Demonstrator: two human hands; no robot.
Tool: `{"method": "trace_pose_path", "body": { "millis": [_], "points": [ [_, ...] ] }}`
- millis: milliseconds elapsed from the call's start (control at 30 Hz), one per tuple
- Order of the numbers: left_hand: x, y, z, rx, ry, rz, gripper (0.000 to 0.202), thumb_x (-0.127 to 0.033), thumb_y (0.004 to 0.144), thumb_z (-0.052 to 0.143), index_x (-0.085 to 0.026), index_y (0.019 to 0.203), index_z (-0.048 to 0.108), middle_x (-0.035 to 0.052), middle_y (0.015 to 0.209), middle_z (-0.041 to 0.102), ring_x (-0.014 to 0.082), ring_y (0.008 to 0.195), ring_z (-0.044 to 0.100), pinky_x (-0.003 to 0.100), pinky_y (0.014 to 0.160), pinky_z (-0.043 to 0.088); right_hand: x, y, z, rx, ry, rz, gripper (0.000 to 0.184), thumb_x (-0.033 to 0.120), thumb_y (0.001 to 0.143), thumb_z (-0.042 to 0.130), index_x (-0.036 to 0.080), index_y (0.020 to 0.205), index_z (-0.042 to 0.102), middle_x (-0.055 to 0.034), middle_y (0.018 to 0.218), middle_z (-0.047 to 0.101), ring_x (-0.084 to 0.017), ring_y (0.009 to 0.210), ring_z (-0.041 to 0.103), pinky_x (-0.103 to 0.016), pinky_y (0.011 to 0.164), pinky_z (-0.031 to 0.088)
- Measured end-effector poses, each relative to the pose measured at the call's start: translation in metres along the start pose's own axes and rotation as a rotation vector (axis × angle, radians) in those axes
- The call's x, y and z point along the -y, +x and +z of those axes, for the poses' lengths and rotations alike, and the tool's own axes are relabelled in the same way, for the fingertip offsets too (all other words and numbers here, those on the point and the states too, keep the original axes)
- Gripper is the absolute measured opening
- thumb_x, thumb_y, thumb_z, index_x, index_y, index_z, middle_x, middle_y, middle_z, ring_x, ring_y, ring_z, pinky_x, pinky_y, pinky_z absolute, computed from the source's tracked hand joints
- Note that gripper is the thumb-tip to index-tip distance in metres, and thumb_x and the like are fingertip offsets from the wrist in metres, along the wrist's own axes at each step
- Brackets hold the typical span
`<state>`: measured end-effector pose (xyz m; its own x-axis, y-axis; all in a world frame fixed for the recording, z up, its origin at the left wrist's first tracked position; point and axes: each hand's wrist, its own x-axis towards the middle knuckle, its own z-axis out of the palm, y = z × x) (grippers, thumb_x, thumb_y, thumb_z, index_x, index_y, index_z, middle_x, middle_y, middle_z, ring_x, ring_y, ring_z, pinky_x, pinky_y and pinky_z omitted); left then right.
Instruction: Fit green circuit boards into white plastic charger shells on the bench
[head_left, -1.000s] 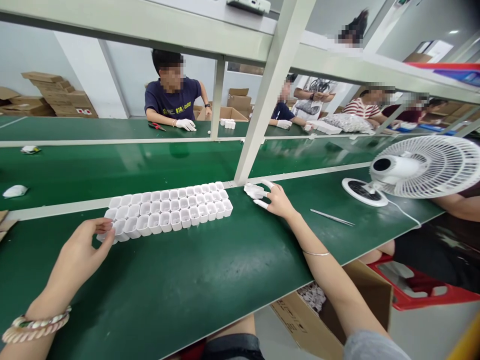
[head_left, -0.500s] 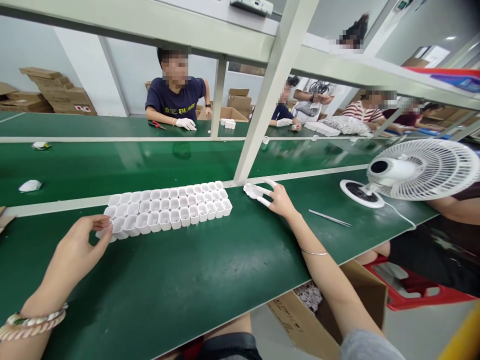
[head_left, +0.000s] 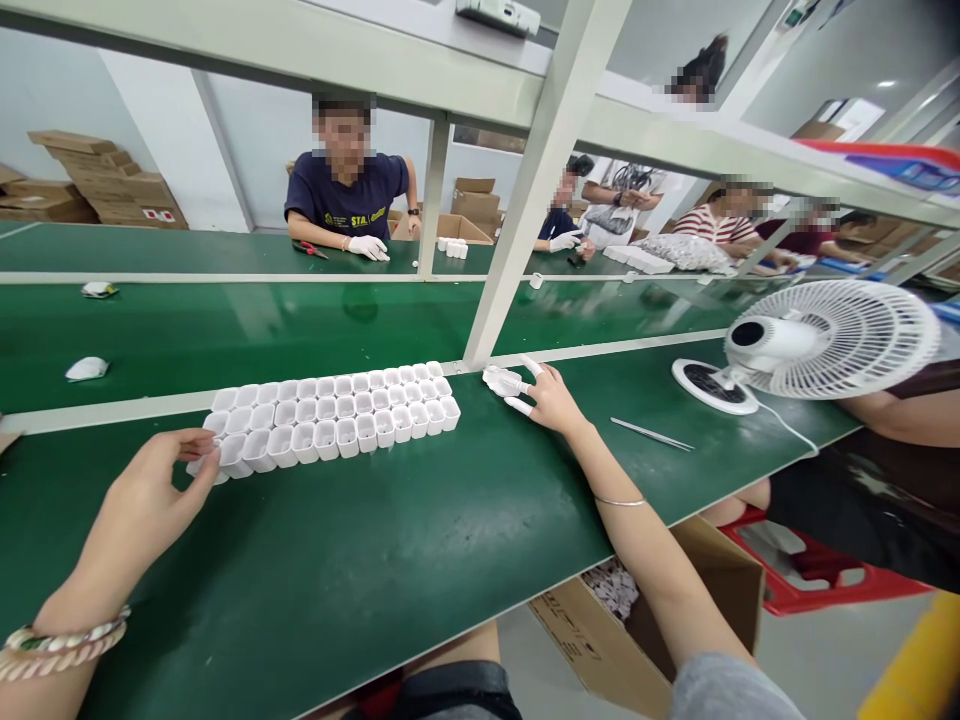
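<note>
Several rows of small white square cups (head_left: 330, 412) stand packed together on the green table (head_left: 360, 560). At the block's near left corner, my left hand (head_left: 154, 480) has its thumb and fingers closed around an end cup, which they largely cover. White finger cots cover fingertips of my right hand (head_left: 553, 398). Its fingers are stretched and spread beside a small white item (head_left: 501, 381), touching or almost touching it; I cannot make out its kind. To the right of that hand lie metal tweezers (head_left: 651, 434).
A white fan (head_left: 825, 335) stands at the right, its cable running to the table edge. A slanted post (head_left: 517, 200) rises behind the cups. Beyond it, white packets (head_left: 88, 369) lie on a green belt. Below sits an open cardboard box (head_left: 600, 640). Co-workers sit across and at right.
The two white packets on the belt have shifted right. The co-worker opposite has turned their head. My hands have kept almost the same pose; the view has shifted slightly.
</note>
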<state>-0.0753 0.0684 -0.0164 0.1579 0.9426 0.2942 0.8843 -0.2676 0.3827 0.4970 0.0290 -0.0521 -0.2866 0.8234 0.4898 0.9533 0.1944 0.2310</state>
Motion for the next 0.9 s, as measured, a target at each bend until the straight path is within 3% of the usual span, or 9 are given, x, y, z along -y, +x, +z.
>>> {"method": "trace_pose_path", "body": {
  "millis": [200,533,733,900],
  "points": [
    [-0.0025,-0.0002,-0.0019,0.017,0.003,-0.008,0.049,-0.055,0.085,0.042,-0.017,0.114,0.054,0.0132,0.116,0.065,0.0292,0.102,0.066,0.039,0.081,0.054,0.0007,-0.0003,-0.0055,-0.034,-0.013,-0.011,0.037,0.044,0.097,0.053,0.017,0.099,0.079,-0.0208,0.144,0.051,-0.032,0.12,0.058,-0.053,0.112,0.038],
    [-0.001,-0.0006,-0.0019,-0.003,0.023,0.016,0.046,-0.054,0.086,0.041,-0.018,0.112,0.053,0.0128,0.115,0.065,0.0299,0.103,0.066,0.039,0.08,0.054,-0.0028,0.0001,-0.0063,-0.005,-0.062,-0.047,0.036,0.043,0.097,0.054,0.017,0.093,0.078,-0.0195,0.144,0.052,-0.035,0.127,0.054,-0.055,0.114,0.036],
    [0.0001,-0.0006,0.0007,0.003,0.022,0.023,0.045,-0.054,0.086,0.041,-0.02,0.112,0.053,0.0116,0.114,0.065,0.0288,0.1,0.066,0.038,0.079,0.054,0.0003,0.0036,-0.0073,0.024,-0.048,-0.063,0.035,0.045,0.094,0.058,0.019,0.109,0.075,-0.0177,0.153,0.043,-0.037,0.136,0.045,-0.058,0.116,0.032],
    [0.0027,-0.0015,0.0017,-0.012,0.062,0.077,0.045,-0.054,0.088,0.04,-0.019,0.113,0.054,0.0119,0.115,0.065,0.0292,0.101,0.066,0.038,0.076,0.054,-0.0062,0.0021,-0.0052,0.037,-0.055,-0.075,0.035,0.046,0.095,0.056,0.019,0.097,0.077,-0.0155,0.153,0.043,-0.037,0.136,0.046,-0.059,0.116,0.032]
  ]
}}
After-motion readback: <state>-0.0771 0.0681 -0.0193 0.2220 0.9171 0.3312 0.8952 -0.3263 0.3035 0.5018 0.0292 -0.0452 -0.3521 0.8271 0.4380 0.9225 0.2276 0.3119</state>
